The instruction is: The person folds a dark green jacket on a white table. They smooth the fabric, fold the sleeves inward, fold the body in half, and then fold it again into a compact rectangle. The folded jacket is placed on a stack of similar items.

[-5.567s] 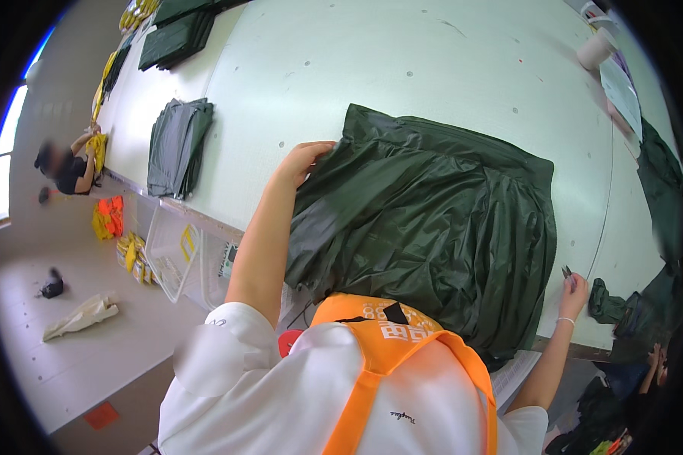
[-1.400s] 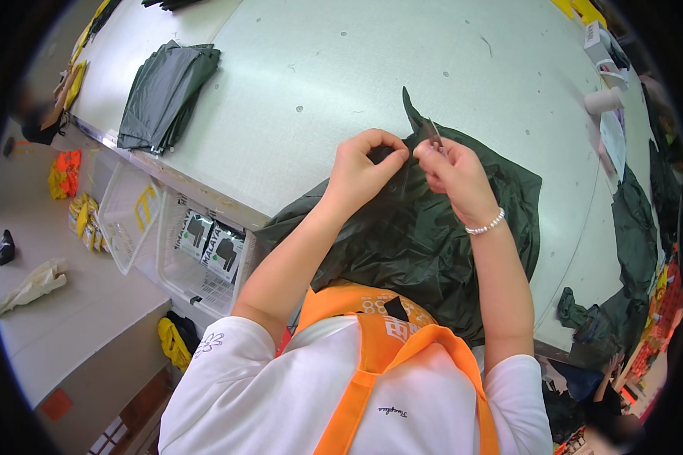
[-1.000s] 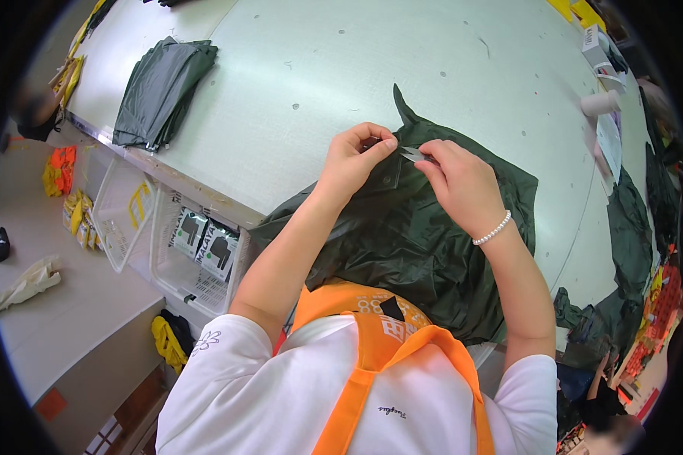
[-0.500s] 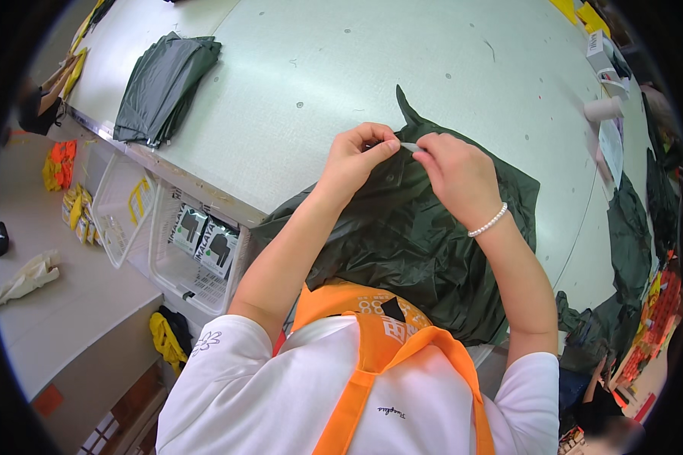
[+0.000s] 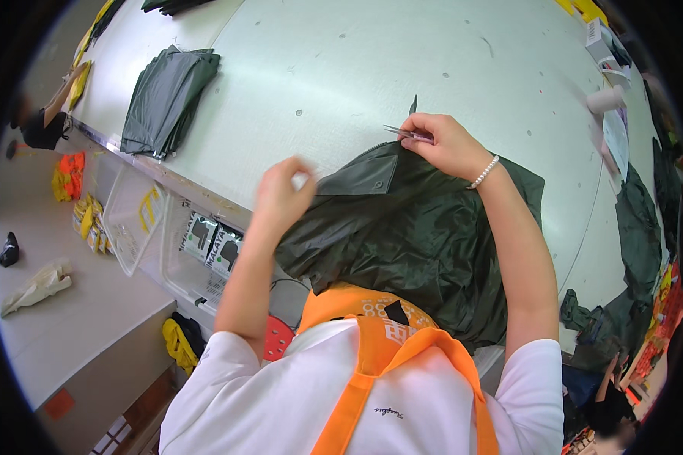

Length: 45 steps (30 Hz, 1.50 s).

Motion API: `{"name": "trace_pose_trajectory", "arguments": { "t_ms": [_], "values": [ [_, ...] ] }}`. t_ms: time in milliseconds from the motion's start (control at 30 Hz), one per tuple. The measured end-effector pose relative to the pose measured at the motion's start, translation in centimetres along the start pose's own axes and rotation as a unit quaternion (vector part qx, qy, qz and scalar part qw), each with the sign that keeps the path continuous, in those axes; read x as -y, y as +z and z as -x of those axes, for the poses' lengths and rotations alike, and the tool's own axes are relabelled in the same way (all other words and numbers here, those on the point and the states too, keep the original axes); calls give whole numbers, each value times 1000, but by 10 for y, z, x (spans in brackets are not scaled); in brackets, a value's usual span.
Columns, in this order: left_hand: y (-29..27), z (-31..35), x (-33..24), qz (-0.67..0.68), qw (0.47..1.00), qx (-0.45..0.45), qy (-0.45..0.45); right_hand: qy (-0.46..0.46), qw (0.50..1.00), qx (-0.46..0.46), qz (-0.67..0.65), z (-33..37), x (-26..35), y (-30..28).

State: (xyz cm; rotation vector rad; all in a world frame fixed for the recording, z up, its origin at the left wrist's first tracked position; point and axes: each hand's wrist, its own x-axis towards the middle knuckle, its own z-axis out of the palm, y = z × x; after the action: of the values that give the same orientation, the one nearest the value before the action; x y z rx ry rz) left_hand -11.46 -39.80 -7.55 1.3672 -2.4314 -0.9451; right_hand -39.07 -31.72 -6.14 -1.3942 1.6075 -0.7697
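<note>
A dark green garment (image 5: 425,235) of thin, shiny fabric lies crumpled over the table's near edge against my apron. A flap with a round snap (image 5: 379,184) shows on its upper left. My right hand (image 5: 449,148) is closed at the garment's top edge around small thread snips (image 5: 423,138), their thin metal points facing left. Whether those fingers also pinch fabric is hidden. My left hand (image 5: 284,193) is raised left of the flap, apart from the garment. Its fingers look curled but are smeared by motion.
On the pale table (image 5: 319,68) lies a stack of folded dark green garments (image 5: 171,102) at left. White plastic baskets (image 5: 176,265) with flat packages stand below the left edge. A white roll (image 5: 605,100) lies at far right. Another person (image 5: 42,125) is at far left.
My left hand has left the garment's top edge and moved left and down. The snips' points now show at my right hand, which has shifted slightly up. The flap is uncovered.
</note>
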Motion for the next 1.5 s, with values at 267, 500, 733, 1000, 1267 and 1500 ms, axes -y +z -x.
{"name": "trace_pose_trajectory", "arguments": {
  "t_ms": [267,500,733,1000,1267,1500],
  "values": [
    [-9,-17,-8,120,989,-34,76,-5,994,6,-112,-4,9,5],
    [56,-41,-51,475,871,108,-62,13,993,-108,-32,19,15,9],
    [59,-34,-63,478,875,38,-63,-29,968,-248,34,54,6,39],
    [57,-26,-69,442,896,20,-29,-77,951,-274,118,44,12,46],
    [64,-26,-64,439,899,-3,-3,-86,938,-268,200,43,22,45],
    [56,-29,-67,501,860,43,-90,-31,954,-298,21,44,12,47]
  ]
}}
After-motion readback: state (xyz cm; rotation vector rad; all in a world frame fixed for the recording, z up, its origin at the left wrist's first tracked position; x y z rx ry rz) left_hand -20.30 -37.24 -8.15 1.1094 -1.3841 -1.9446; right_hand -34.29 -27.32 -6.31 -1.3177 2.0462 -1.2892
